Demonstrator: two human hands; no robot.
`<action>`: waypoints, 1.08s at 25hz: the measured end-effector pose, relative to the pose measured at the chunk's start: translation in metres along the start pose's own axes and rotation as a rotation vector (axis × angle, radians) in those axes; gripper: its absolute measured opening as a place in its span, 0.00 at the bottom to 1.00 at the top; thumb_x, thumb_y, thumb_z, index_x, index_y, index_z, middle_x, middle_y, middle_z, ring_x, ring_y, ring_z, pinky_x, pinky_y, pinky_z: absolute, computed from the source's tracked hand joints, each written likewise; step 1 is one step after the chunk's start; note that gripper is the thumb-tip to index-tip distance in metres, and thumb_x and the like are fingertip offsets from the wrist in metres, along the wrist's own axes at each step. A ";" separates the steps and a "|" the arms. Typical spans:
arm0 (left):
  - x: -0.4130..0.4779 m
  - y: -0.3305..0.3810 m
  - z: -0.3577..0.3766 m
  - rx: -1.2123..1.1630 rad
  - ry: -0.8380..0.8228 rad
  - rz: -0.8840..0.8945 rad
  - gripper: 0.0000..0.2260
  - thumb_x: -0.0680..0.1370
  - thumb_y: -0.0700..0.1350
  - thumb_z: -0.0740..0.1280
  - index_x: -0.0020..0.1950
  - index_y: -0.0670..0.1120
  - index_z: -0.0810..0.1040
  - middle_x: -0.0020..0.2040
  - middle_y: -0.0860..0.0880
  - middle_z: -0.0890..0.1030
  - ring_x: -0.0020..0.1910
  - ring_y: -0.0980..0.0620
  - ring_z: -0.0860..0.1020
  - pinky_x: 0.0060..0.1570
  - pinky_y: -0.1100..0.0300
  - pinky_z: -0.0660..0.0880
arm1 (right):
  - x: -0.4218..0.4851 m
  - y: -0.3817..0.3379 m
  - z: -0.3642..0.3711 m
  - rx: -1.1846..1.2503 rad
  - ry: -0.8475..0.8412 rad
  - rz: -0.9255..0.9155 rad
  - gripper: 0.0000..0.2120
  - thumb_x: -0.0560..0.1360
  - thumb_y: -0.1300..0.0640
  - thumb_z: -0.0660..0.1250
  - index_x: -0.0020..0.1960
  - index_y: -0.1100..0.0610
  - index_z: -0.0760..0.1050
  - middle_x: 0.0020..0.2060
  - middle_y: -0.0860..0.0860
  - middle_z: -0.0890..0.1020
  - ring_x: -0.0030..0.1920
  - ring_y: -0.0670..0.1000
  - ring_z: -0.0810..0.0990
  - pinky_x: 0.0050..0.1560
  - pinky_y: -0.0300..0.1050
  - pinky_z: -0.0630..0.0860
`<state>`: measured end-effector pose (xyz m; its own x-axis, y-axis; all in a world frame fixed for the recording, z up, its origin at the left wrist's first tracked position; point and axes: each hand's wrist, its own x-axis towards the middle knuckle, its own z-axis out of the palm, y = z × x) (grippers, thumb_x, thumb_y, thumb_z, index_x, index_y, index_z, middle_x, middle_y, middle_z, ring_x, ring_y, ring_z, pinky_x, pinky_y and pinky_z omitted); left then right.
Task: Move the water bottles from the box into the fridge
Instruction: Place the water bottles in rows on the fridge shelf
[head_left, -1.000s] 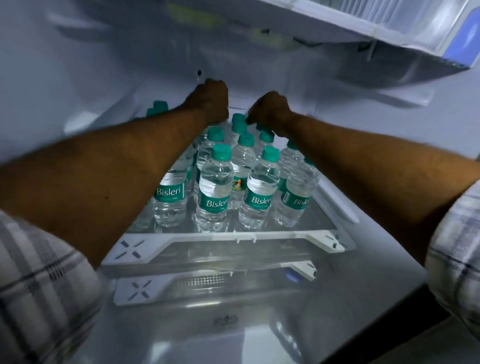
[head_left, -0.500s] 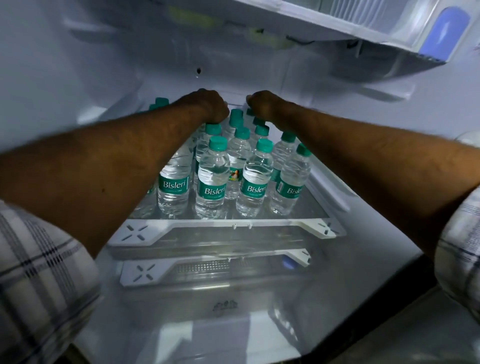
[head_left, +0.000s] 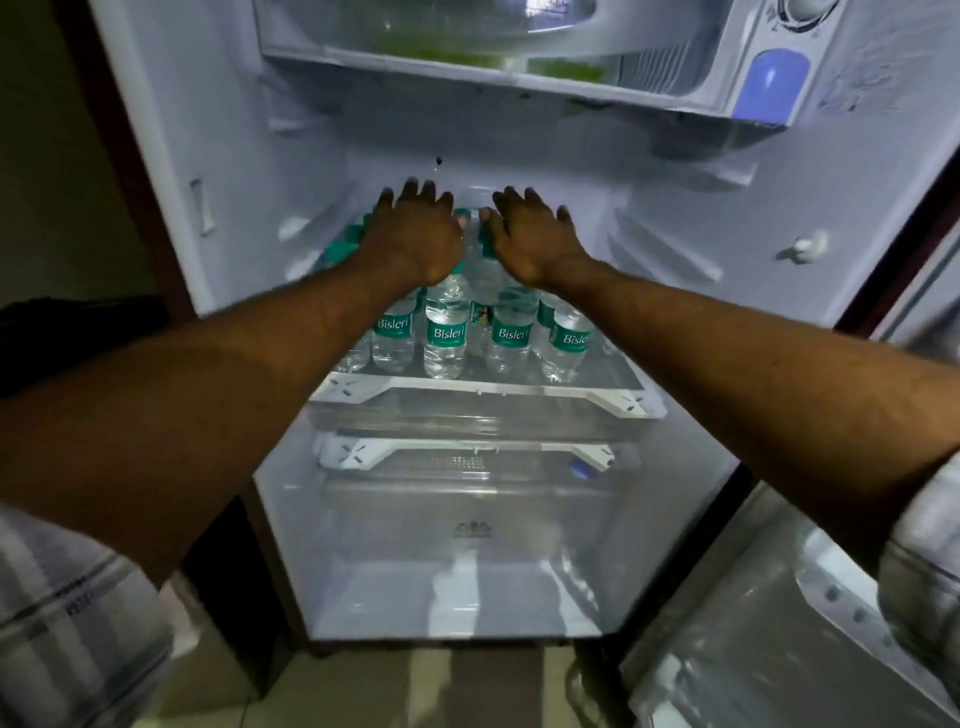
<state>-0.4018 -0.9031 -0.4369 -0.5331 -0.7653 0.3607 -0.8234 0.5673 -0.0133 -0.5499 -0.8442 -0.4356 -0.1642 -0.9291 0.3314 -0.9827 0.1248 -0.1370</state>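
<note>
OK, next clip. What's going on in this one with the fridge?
A person is stocking an open fridge with small Bisleri water bottles. A cluster of them stands upright on the glass shelf. The left hand and right hand are both open, fingers spread, above the bottles at the back, gripping nothing. The box isn't in view.

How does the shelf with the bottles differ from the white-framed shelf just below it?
The upper shelf carries rows of Bisleri bottles, and both hands hover open over them; the lower shelf holds no bottles. The upper shelf looks wider and juts further forward than the lower shelf. Both have white front frames and clear panels.
</note>
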 end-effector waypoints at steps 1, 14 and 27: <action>-0.017 0.003 -0.006 0.020 0.017 0.003 0.26 0.83 0.52 0.50 0.79 0.42 0.58 0.79 0.40 0.59 0.78 0.40 0.56 0.76 0.42 0.54 | -0.015 -0.004 -0.001 -0.005 0.020 -0.024 0.26 0.86 0.46 0.44 0.79 0.57 0.58 0.80 0.55 0.60 0.80 0.57 0.56 0.78 0.63 0.51; -0.266 0.049 -0.047 0.055 -0.102 -0.127 0.26 0.85 0.56 0.45 0.81 0.49 0.51 0.81 0.46 0.50 0.80 0.45 0.46 0.77 0.43 0.43 | -0.211 -0.044 0.007 0.173 -0.021 -0.257 0.29 0.86 0.44 0.46 0.81 0.58 0.53 0.80 0.56 0.57 0.81 0.58 0.54 0.79 0.61 0.53; -0.641 -0.045 -0.001 0.059 -0.334 -0.456 0.28 0.84 0.59 0.45 0.81 0.48 0.47 0.82 0.48 0.47 0.80 0.49 0.42 0.77 0.42 0.41 | -0.436 -0.226 0.148 0.381 -0.269 -0.915 0.30 0.85 0.42 0.46 0.82 0.55 0.48 0.82 0.52 0.50 0.82 0.51 0.47 0.81 0.57 0.48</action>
<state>-0.0226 -0.4376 -0.6670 -0.1457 -0.9889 0.0276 -0.9891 0.1463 0.0186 -0.2437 -0.5194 -0.6875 0.7052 -0.6657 0.2440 -0.6213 -0.7460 -0.2396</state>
